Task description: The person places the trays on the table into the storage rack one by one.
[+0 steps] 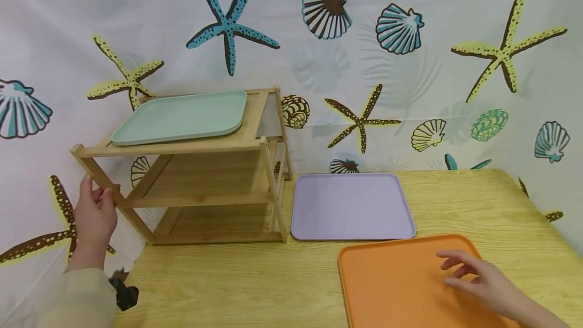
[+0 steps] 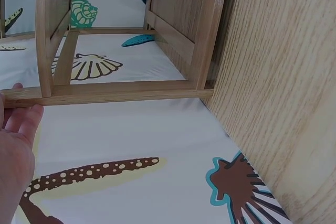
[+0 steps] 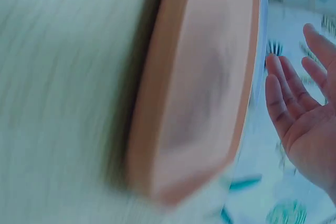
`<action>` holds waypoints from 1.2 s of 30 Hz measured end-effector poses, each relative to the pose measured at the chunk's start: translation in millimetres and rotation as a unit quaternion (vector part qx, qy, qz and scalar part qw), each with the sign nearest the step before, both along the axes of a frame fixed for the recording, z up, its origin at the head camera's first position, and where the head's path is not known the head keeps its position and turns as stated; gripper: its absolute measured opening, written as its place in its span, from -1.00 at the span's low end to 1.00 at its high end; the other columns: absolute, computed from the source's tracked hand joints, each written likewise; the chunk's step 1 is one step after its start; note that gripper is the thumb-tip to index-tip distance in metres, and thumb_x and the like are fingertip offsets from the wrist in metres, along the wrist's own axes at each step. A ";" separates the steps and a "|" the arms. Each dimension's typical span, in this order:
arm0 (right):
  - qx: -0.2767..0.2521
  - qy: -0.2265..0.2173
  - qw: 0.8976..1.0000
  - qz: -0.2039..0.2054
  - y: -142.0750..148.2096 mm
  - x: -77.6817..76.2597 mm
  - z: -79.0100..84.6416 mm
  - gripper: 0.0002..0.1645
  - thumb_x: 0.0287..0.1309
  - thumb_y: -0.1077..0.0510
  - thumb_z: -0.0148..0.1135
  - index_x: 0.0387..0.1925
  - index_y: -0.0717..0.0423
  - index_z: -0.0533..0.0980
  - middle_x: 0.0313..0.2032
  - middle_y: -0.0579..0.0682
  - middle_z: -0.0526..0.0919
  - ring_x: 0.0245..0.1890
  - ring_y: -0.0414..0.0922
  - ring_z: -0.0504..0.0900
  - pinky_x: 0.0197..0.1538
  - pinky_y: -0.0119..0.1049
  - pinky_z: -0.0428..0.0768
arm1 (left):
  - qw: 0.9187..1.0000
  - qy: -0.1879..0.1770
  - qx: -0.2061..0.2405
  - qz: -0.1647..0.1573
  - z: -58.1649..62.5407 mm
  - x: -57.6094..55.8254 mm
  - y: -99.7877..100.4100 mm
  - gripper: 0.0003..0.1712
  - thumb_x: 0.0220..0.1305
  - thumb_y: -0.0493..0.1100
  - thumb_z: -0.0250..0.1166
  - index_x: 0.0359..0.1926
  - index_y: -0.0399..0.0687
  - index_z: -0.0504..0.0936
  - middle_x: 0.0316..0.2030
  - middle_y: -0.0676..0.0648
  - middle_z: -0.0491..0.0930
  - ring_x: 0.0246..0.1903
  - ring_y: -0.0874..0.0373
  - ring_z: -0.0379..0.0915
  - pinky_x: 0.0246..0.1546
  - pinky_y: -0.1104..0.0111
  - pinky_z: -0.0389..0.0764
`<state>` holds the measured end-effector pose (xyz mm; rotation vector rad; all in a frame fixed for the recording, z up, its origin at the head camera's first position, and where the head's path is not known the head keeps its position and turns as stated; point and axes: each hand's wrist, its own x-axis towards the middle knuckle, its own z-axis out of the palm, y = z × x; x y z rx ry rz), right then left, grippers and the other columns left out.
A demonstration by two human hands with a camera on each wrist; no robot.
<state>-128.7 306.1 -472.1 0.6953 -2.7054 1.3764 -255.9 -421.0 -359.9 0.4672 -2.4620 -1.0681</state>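
A wooden shelf rack (image 1: 200,200) stands at the table's back left, a pale green tray (image 1: 182,118) lying on its top. My left hand (image 1: 95,211) grips the rack's front left post; the left wrist view shows the fingers (image 2: 26,121) around the wooden bar (image 2: 126,92). My right hand (image 1: 485,282) hovers over an orange tray (image 1: 387,277) with its fingers loosely bent and nothing in them. In the right wrist view that hand (image 3: 310,119) is spread beside the tray, which looks blurred. A lilac tray (image 1: 352,206) lies flat right of the rack.
The wood-grain table (image 1: 227,282) carries the rack and both flat trays. Behind and beside it hangs a white cloth (image 1: 309,59) printed with starfish and shells. A small black object (image 1: 125,292) is by the left sleeve.
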 end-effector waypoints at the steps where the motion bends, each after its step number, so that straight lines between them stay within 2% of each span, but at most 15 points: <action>1: 0.015 -0.001 1.000 -0.023 7.5 1.5 -0.3 -0.48 0.18 0.28 0.31 0.19 0.14 0.45 -0.19 -0.01 0.60 -0.30 -0.32 0.59 -0.31 -0.36 0.59 | 1.000 0.001 0.001 -0.001 0.1 0.1 0.2 -0.35 0.55 -0.10 -0.20 0.54 0.17 -0.19 0.34 -0.34 0.26 0.22 -0.29 0.31 0.10 -0.13 0.39; 3: 0.053 -0.001 0.996 -0.071 21.8 3.9 -1.1 -0.47 0.13 0.26 0.35 0.15 0.23 0.46 -0.16 0.03 0.61 -0.33 -0.35 0.57 -0.34 -0.36 0.58 | 1.000 0.000 0.002 -0.005 0.3 0.5 -0.1 -0.35 0.55 -0.09 -0.21 0.54 0.17 -0.20 0.35 -0.36 0.24 0.22 -0.31 0.30 0.10 -0.15 0.38; 6: 0.111 -0.014 0.985 -0.133 40.8 6.0 -1.9 -0.41 0.07 0.23 0.41 0.14 0.32 0.44 -0.16 0.10 0.59 -0.39 -0.36 0.53 -0.38 -0.37 0.56 | 1.000 0.005 -0.007 -0.004 -1.0 1.4 -0.2 -0.36 0.55 -0.10 -0.20 0.54 0.15 -0.19 0.33 -0.39 0.25 0.20 -0.33 0.31 0.08 -0.16 0.40; 10: 0.153 -0.057 0.974 -0.158 59.9 6.8 -4.6 -0.34 0.09 0.19 0.40 0.19 0.37 0.40 -0.17 0.10 0.54 -0.43 -0.29 0.52 -0.41 -0.36 0.55 | 1.000 0.006 -0.018 0.001 -3.4 3.1 -1.3 -0.36 0.54 -0.12 -0.21 0.53 0.12 -0.17 0.30 -0.43 0.26 0.19 -0.34 0.33 0.06 -0.17 0.41; 15: 0.148 -0.132 0.970 -0.144 70.7 7.0 -12.4 -0.30 0.18 0.13 0.34 0.23 0.44 0.33 -0.18 0.09 0.54 -0.40 -0.18 0.53 -0.37 -0.35 0.56 | 1.000 0.000 -0.006 -0.006 -1.2 2.8 -2.6 -0.36 0.55 -0.11 -0.21 0.53 0.14 -0.20 0.34 -0.42 0.20 0.21 -0.35 0.28 0.08 -0.19 0.37; 19: 0.126 -0.159 0.971 -0.127 72.5 7.7 -19.3 -0.29 0.20 0.13 0.31 0.23 0.48 0.29 -0.23 0.04 0.55 -0.47 -0.20 0.50 -0.38 -0.35 0.53 | 1.000 -0.002 -0.003 -0.009 1.2 0.1 -2.2 -0.35 0.55 -0.11 -0.22 0.53 0.14 -0.22 0.36 -0.40 0.19 0.23 -0.35 0.26 0.09 -0.20 0.35; 26: 0.120 -0.140 0.975 -0.120 70.6 5.5 -21.9 -0.38 0.14 0.26 0.34 0.16 0.48 0.35 -0.30 0.00 0.51 -0.52 -0.26 0.44 -0.40 -0.37 0.48 | 1.000 0.002 -0.001 0.001 2.8 -1.3 -2.0 -0.35 0.55 -0.11 -0.21 0.54 0.16 -0.21 0.35 -0.39 0.22 0.23 -0.32 0.28 0.11 -0.17 0.36; 30: 0.125 -0.150 0.974 -0.112 70.5 3.0 -20.4 -0.46 0.15 0.37 0.28 0.15 0.47 0.36 -0.32 -0.01 0.54 -0.51 -0.24 0.49 -0.40 -0.36 0.53 | 1.000 -0.003 0.000 -0.002 2.1 -0.5 -2.3 -0.34 0.55 -0.12 -0.21 0.54 0.12 -0.23 0.35 -0.42 0.19 0.23 -0.34 0.27 0.10 -0.18 0.36; 33: 0.112 -0.152 0.977 -0.101 73.2 2.9 -20.1 -0.49 0.18 0.40 0.23 0.15 0.48 0.35 -0.27 0.05 0.58 -0.47 -0.25 0.55 -0.40 -0.34 0.58 | 1.000 -0.001 0.001 -0.007 1.2 -0.6 -1.9 -0.35 0.55 -0.11 -0.21 0.54 0.13 -0.21 0.35 -0.42 0.19 0.23 -0.34 0.27 0.09 -0.19 0.36; 35: 0.089 -0.149 0.981 -0.086 76.8 4.7 -21.9 -0.49 0.21 0.38 0.21 0.16 0.48 0.33 -0.16 0.16 0.58 -0.40 -0.30 0.57 -0.38 -0.31 0.61 | 1.000 0.004 0.002 -0.012 -0.3 -0.3 -1.1 -0.35 0.55 -0.12 -0.20 0.53 0.16 -0.19 0.35 -0.40 0.21 0.23 -0.33 0.28 0.10 -0.18 0.36; 36: 0.071 -0.144 0.984 -0.077 78.8 5.6 -23.5 -0.50 0.22 0.37 0.20 0.17 0.45 0.34 -0.09 0.08 0.58 -0.37 -0.32 0.57 -0.38 -0.30 0.63 | 1.000 0.006 0.000 -0.013 -0.8 0.0 -0.8 -0.36 0.54 -0.12 -0.21 0.53 0.17 -0.18 0.34 -0.40 0.22 0.22 -0.32 0.28 0.10 -0.17 0.37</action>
